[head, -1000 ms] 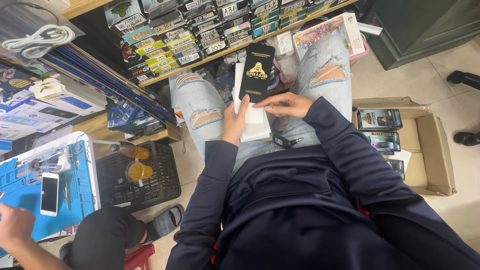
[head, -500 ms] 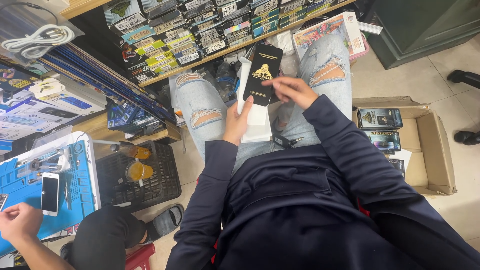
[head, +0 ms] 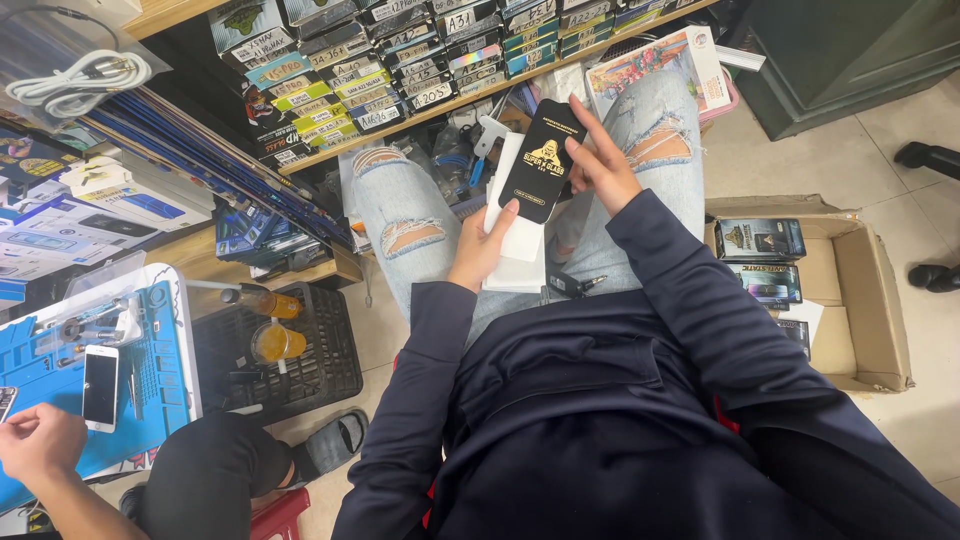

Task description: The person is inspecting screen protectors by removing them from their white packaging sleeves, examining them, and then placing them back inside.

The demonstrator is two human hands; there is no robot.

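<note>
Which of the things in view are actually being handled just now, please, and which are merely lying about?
In hand:
- black packet, right hand
- white packets, left hand

Lying about:
- key on lap
- cardboard box
- white phone on blue mat

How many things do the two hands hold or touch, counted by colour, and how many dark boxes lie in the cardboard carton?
Black flat package, lifted by the right hand: 1
White flat packages, a stack under the left hand; count unclear, at least: 2
Dark boxes in the cardboard carton, visible: 3
Total: at least 6
</note>
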